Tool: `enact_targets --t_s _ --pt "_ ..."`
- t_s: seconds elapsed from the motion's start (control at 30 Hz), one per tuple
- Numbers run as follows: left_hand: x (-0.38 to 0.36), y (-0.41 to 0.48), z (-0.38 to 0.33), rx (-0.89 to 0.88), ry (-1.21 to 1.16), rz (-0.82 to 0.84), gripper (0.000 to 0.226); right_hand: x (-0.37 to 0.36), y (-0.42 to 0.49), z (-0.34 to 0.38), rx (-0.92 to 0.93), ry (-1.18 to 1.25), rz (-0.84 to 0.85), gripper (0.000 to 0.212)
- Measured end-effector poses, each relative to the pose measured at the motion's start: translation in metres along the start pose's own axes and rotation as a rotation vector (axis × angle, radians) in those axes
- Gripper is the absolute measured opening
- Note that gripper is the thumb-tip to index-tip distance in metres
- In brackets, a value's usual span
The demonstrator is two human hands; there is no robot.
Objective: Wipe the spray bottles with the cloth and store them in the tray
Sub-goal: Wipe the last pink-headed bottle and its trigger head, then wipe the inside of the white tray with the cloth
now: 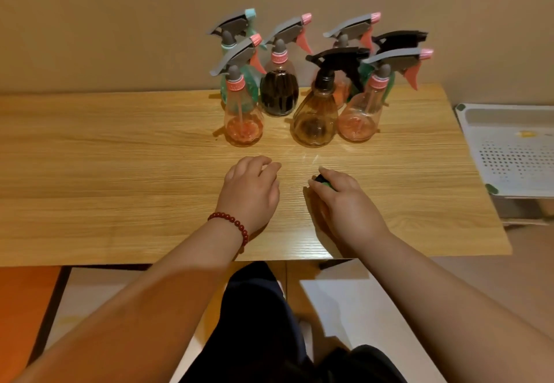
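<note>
Several spray bottles stand in a cluster at the far middle of the wooden table (120, 158). In the front row are a clear pink bottle (243, 119), an amber bottle with a black trigger (315, 119) and another pink bottle (361, 116); a dark brown bottle (279, 90) and teal ones stand behind. My left hand (251, 191) rests on the table with curled fingers, holding nothing. My right hand (344, 203) is closed over a small dark green object (322, 181), mostly hidden; it may be the cloth. A white perforated tray (515, 155) sits off the table's right side.
A beige wall rises right behind the bottles. The table's front edge is close to my body, with my dark-clothed legs below it. A red bead bracelet is on my left wrist. Bare tabletop stretches to the left of the bottles.
</note>
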State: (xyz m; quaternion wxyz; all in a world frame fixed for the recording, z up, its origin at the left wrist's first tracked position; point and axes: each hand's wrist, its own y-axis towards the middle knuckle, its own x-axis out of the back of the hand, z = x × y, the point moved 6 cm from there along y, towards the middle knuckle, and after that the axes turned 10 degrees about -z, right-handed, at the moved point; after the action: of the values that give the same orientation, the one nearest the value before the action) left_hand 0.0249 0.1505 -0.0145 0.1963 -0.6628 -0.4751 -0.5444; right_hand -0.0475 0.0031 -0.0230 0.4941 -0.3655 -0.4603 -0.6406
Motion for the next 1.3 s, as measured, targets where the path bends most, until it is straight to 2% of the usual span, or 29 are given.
enact_targets --t_s 0.2,0.33,0.63,0.9,1.07,1.3 --pt "0.014 -0.007 -0.061 -0.046 0.006 0.050 0.039 0.050 -0.018 -0.022 -0.060 -0.034 0.098 0.052" --pt "0.017 0.005 -0.087 -0.038 0.011 0.082 0.044 0.071 -0.015 -0.037 -0.093 -0.019 0.104 0.051" --pt "-0.007 0.076 -0.107 -0.185 0.009 0.189 0.044 0.069 0.027 -0.081 -0.240 0.021 0.141 0.048" --pt "-0.041 0.104 -0.134 -0.286 -0.033 0.317 0.044 0.075 0.038 -0.128 -0.404 -0.004 0.143 0.046" --pt "-0.063 0.113 -0.168 -0.282 -0.029 0.336 0.045 0.084 0.029 -0.167 -0.384 -0.008 0.131 0.045" --pt "-0.090 0.116 -0.237 -0.172 -0.005 0.290 0.045 0.111 0.004 -0.241 -0.303 -0.004 0.065 0.041"
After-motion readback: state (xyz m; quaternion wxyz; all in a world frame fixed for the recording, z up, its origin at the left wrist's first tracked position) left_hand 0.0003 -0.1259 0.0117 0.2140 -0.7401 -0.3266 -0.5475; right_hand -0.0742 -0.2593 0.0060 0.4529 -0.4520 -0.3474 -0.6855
